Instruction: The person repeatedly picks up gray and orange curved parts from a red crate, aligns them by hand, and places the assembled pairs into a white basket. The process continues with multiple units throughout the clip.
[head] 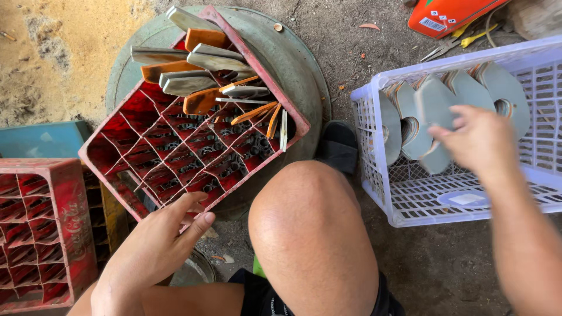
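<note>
1. The left hand point(153, 251) is at the bottom left of the frame. Its fingers curl over the near edge of the red crate point(193, 126), thumb on the outside. The crate leans up on a round green lid point(293, 64), so the hand seems to be there to stop it sliding.

2. The red crate has many small square pockets. Most are bare. Only the top ones hold knives point(199, 70) with orange handles and grey blades. Each knife stands in its own pocket, which keeps the blades apart from one another.

3. The right hand point(480, 140) is on the right side of the frame, inside the white plastic basket point(410, 205). It looks blurry. The fingers are closed on a flat grey blade piece point(434, 105), pinching it by its lower part so it sticks up.

4. More grey blade pieces point(486, 88) stand in a row on their edges along the back of the basket. Standing up like that, each one is easy to pick out.

5. The person's bare knee point(304, 228) is in the middle, between crate and basket, so both are close to reach.

6. Another red crate point(38, 234) sits at the lower left. An orange box point(451, 14) and scissors point(445, 50) lie on the dirt at the top right, away from both hands.
</note>
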